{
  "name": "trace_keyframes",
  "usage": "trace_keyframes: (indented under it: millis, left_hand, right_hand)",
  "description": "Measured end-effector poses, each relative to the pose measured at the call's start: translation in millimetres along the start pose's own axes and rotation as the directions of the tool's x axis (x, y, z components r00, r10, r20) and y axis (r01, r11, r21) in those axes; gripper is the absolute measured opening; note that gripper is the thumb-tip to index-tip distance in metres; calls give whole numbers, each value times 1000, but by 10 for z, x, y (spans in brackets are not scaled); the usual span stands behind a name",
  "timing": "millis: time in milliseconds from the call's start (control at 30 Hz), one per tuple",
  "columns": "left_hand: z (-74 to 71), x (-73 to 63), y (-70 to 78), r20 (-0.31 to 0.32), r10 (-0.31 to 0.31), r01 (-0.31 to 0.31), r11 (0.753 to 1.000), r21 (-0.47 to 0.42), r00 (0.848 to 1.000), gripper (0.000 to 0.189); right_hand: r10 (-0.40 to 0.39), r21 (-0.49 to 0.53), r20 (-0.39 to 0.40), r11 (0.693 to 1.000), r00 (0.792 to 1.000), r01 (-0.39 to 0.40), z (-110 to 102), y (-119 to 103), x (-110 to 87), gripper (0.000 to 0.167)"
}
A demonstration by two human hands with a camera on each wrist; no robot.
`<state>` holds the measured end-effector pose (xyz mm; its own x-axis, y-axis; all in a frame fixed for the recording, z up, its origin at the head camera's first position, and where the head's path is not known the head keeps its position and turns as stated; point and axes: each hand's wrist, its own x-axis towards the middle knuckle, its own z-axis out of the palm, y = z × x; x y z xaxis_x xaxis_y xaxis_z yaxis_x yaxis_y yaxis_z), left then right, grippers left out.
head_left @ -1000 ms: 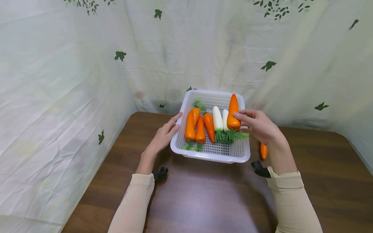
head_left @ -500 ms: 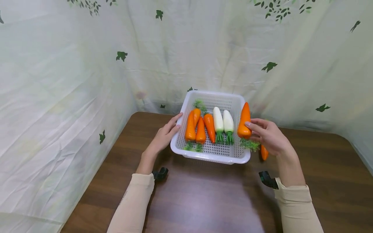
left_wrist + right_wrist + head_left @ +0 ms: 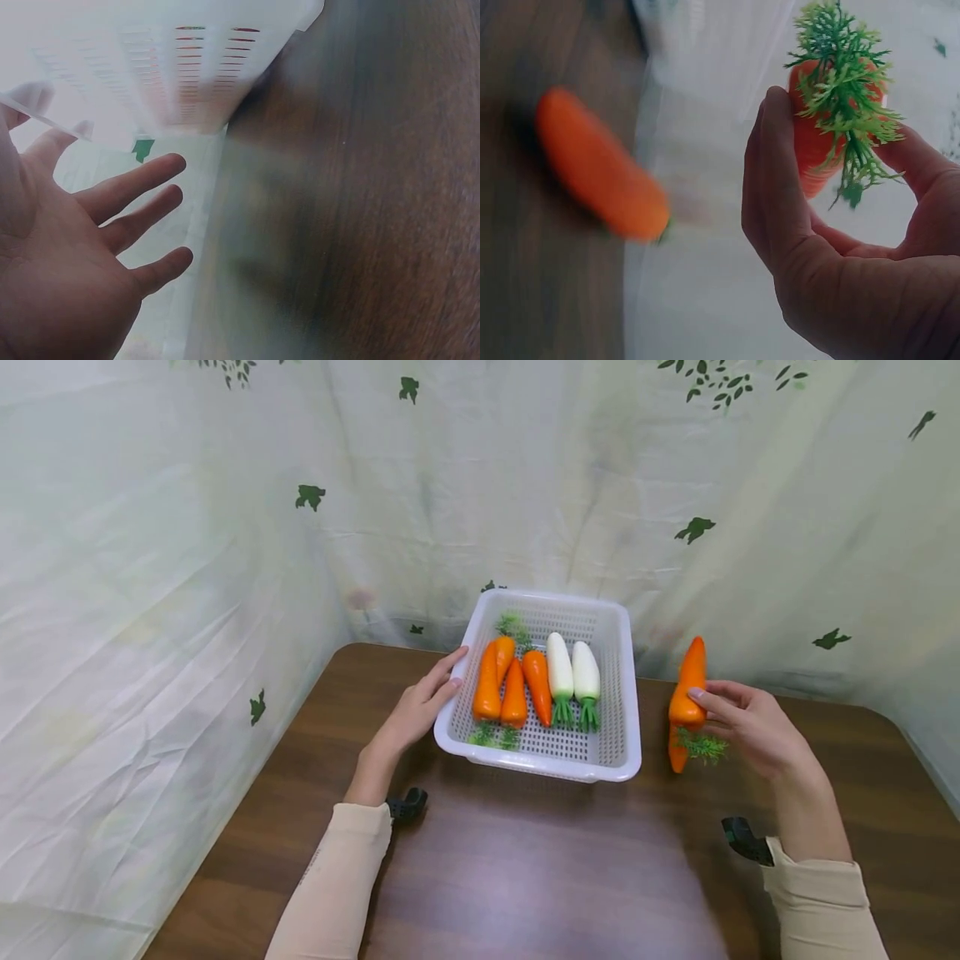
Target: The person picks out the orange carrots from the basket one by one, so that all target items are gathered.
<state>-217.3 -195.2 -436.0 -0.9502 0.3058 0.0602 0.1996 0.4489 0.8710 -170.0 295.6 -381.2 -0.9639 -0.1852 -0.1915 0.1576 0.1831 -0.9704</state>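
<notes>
My right hand (image 3: 753,727) pinches an orange carrot (image 3: 690,681) with a frilly green top, tip up, right of the basket. The right wrist view shows fingers and thumb around this carrot (image 3: 817,142). Below it, partly covered in the head view, another carrot (image 3: 677,758) lies on the table. The white perforated basket (image 3: 540,766) holds several carrots (image 3: 488,685) and two white radishes (image 3: 559,668) with green tops. At the basket's left rim, my left hand (image 3: 412,714) touches with thumb and index finger; its other fingers (image 3: 146,217) are straight and spread.
The brown wooden table (image 3: 525,868) carries the basket near its far edge. A pale cloth curtain (image 3: 480,485) with green leaf and bird prints hangs close behind and at the left. Black wrist cameras (image 3: 746,841) sit at both sleeves.
The right hand has carried the carrot from over the basket's right side out to the right, above the carrot on the table. The left hand stays at the basket's rim.
</notes>
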Motion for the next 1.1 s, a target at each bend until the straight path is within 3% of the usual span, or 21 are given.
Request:
trace_keyframes:
  millis: [300, 467, 733, 1100]
  left_hand:
    - [36, 42, 4, 8, 22, -22, 1000, -4, 1000, 54]
    - [23, 37, -16, -12, 39, -38, 999, 36, 999, 54]
    - [0, 29, -15, 4, 20, -20, 1000, 13, 1000, 55]
    - [11, 35, -44, 3, 31, -31, 999, 7, 1000, 54]
  right_hand:
    - [78, -72, -23, 994, 997, -80, -364, 257, -94, 72]
    - [121, -136, -23, 983, 992, -123, -439, 329, -69, 77]
    - [166, -165, 14, 973, 986, -162, -502, 548, 15, 77]
    - [221, -400, -32, 891, 975, -215, -443, 539, 16, 76]
